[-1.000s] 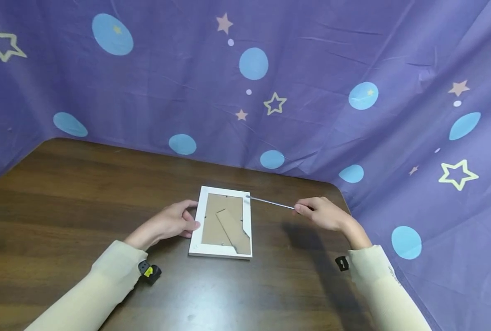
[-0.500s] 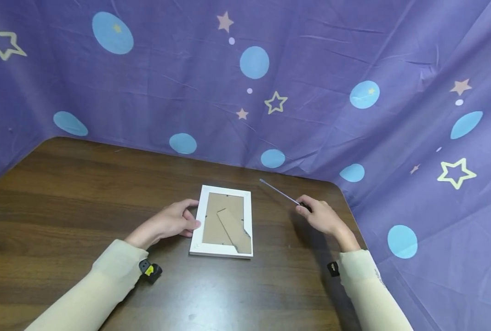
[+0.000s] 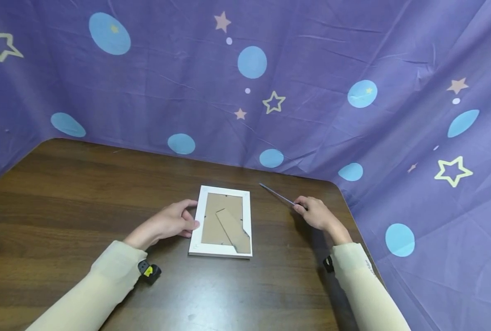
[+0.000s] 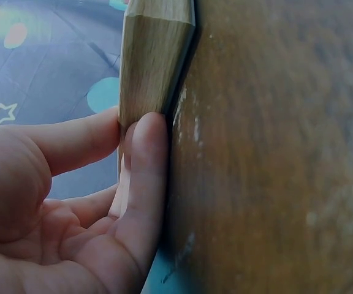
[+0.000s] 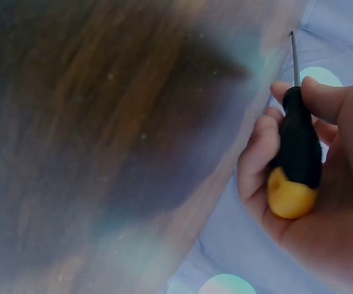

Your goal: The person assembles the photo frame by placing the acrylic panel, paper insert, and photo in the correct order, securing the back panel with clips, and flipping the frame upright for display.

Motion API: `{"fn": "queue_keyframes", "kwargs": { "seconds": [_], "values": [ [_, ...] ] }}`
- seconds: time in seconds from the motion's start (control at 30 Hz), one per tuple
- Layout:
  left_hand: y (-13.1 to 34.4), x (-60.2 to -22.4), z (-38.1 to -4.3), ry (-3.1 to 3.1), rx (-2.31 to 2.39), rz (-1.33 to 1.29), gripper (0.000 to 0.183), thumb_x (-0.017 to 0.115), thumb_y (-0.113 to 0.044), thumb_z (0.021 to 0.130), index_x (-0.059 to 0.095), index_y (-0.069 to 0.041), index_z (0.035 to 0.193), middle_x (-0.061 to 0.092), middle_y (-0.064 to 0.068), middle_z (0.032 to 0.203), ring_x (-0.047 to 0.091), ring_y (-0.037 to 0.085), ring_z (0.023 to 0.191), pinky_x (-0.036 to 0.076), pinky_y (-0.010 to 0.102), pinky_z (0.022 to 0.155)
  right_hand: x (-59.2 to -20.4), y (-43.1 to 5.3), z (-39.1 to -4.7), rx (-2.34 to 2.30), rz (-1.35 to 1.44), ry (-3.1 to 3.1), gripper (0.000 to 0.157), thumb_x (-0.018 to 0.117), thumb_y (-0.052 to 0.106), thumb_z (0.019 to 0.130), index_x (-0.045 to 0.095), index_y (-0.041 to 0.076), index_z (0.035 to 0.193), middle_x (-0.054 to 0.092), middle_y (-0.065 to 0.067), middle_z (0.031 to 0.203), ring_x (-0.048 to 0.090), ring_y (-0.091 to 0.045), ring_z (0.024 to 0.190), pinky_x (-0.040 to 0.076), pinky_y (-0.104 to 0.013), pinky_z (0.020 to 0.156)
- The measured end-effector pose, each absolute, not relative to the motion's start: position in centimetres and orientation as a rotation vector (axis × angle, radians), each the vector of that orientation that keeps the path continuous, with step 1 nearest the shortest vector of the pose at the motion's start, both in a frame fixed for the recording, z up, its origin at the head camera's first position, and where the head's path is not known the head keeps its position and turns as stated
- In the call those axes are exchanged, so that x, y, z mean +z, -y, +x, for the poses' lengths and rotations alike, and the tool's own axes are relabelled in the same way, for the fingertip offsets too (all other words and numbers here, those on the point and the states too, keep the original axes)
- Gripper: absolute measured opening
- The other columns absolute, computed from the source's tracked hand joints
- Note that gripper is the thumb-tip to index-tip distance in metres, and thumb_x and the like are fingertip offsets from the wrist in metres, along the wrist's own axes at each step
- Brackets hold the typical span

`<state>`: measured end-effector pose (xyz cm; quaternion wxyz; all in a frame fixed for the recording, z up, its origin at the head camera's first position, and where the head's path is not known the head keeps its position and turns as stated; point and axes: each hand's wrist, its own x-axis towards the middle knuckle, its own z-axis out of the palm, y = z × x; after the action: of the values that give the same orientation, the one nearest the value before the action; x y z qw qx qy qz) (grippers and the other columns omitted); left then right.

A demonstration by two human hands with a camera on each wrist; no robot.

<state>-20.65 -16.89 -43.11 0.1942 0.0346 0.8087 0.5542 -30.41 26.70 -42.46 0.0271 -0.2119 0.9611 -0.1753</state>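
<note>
A white picture frame (image 3: pixel 246 216) lies face down on the table, its brown backing board (image 3: pixel 216 218) and slanted stand leg (image 3: pixel 234 232) facing up. My left hand (image 3: pixel 171 220) grips the frame's left edge. In the left wrist view, the left thumb and fingers (image 4: pixel 147 147) meet the frame's wood-coloured side (image 4: pixel 155 58). To the right of the frame, my right hand (image 3: pixel 317 213) holds a screwdriver (image 5: pixel 298 141) by its black and yellow handle. Its thin metal shaft (image 3: pixel 276 193) points up and left, with the tip apart from the frame.
The dark wooden table (image 3: pixel 84 193) stretches around the frame. A purple curtain (image 3: pixel 154 82) with stars and blue ovals hangs along the table's back and right edges. Each wrist has a black strap, the left one (image 3: pixel 149 271) bearing a yellow patch.
The screwdriver's tip has left the frame's upper right corner and swung up and right with my right hand. The right forearm has shifted left. My left hand and the frame stay put.
</note>
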Motion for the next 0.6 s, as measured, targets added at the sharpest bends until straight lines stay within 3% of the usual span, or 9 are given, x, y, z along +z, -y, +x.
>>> {"fn": "queue_keyframes", "kwargs": {
  "seconds": [0.27,0.6],
  "values": [
    [16.91,-42.96,-20.66,-2.268,1.556,0.096,0.076,0.071,-0.003,0.099,0.028,0.01,0.16,0.065,0.021,0.103,0.069,0.022,0.081,0.066,0.035,0.078,-42.97,-26.65,-30.85,-0.519,-0.711,-2.956,0.008,0.069,0.011,0.103,0.071,0.005,0.107,0.054,0.0,0.077,0.052,-0.019,0.079,0.045,-0.039,0.075],
    [16.84,-43.24,-20.71,-2.266,1.557,0.091,0.074,0.071,-0.003,0.099,0.03,0.009,0.16,0.064,0.02,0.103,0.069,0.023,0.082,0.066,0.035,0.078,-43.12,-26.59,-30.84,-0.483,-0.665,-2.971,0.01,0.072,0.014,0.101,0.068,0.006,0.105,0.054,-0.002,0.084,0.053,-0.023,0.088,0.048,-0.044,0.082]
  ]
}}
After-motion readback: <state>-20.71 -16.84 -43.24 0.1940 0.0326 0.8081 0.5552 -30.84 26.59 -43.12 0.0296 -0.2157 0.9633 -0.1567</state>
